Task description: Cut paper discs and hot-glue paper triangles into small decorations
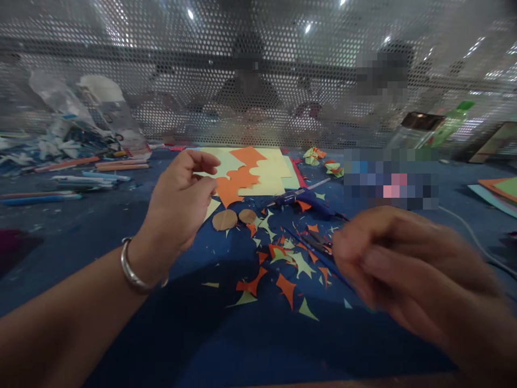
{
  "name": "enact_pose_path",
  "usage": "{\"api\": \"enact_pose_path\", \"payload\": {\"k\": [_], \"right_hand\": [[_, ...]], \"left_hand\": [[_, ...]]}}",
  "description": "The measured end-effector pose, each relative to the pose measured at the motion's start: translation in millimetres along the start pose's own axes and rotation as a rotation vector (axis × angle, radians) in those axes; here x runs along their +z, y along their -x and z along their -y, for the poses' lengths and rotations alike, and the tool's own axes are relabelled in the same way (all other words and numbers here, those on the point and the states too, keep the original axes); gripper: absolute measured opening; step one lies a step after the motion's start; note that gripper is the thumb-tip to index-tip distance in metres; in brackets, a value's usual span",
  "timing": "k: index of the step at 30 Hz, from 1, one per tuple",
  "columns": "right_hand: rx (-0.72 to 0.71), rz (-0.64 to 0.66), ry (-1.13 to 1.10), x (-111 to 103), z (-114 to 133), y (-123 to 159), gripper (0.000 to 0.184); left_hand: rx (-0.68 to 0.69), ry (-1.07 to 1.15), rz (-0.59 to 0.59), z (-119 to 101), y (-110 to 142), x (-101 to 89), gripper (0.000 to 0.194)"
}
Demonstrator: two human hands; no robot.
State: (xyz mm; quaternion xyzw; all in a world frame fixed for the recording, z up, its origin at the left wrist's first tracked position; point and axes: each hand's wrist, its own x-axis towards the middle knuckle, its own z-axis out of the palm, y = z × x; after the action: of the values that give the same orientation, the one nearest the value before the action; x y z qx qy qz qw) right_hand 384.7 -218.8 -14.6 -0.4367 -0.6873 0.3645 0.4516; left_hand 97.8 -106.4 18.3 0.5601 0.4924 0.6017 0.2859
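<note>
- Perforated metal panel (169, 70) stands across the back, behind the blue table (181, 345) you are working at.
- Your left hand (177, 199) is partly open, thumb and forefinger curved with a gap between the tips; you have nothing visible in it. A silver bracelet (135, 275) circles that wrist.
- Your right hand (407, 264) is blurred, its fingers curled inward; whether you grip anything with it cannot be told.
- Just beside your left thumb you have orange paper (242, 178) with a scalloped edge, lying over a pale yellow sheet (272, 172); whether you touch it is unclear.
- Below that paper, nearer you, lie two cardboard circles, a larger one (224, 220) and a smaller one (247, 216).
- Next to your right hand are small scissors (319, 240), partly hidden, among orange and green scraps (286, 291).
- Between your hands, farther back, a blue glue gun (288, 198) lies on its side.
- Beyond it sit two crumpled paper balls, one (311, 156) behind the other (334, 168).
- To your far left are pens (121, 165) and a white-capped bottle (111, 108); to your far right, coloured paper sheets (496, 191).
</note>
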Motion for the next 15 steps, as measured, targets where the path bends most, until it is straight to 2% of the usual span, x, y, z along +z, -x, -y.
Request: {"api": "enact_pose_path", "payload": {"k": [3, 5, 6, 8, 10, 11, 15], "right_hand": [[0.044, 0.040, -0.165, 13.2, 13.0, -57.1, 0.019], [0.089, -0.050, -0.172, 18.6, 13.9, -75.5, 0.023], [0.084, -0.110, -0.193, 19.5, 12.6, -79.5, 0.020], [0.075, -0.218, -0.222, 18.6, 8.5, -81.9, 0.016], [0.072, -0.283, -0.241, 16.6, 5.1, -82.0, 0.014], [0.077, -0.295, -0.243, 15.9, 4.0, -82.2, 0.014], [0.104, -0.281, -0.233, 17.4, 2.5, -84.2, 0.012]], "left_hand": [[0.129, -0.560, 0.241, 4.1, -18.8, -20.0, 0.019], [0.164, -0.812, 0.435, 12.3, -34.4, -38.0, 0.022], [0.159, -0.915, 0.488, 17.8, -42.3, -47.5, 0.022], [0.101, -1.032, 0.485, 30.0, -55.9, -64.8, 0.025], [0.038, -1.057, 0.403, 40.2, -64.4, -77.7, 0.027], [0.017, -1.052, 0.412, 43.6, -66.2, -81.9, 0.031], [-0.009, -1.008, 0.400, 44.8, -60.0, -82.1, 0.049]]}}
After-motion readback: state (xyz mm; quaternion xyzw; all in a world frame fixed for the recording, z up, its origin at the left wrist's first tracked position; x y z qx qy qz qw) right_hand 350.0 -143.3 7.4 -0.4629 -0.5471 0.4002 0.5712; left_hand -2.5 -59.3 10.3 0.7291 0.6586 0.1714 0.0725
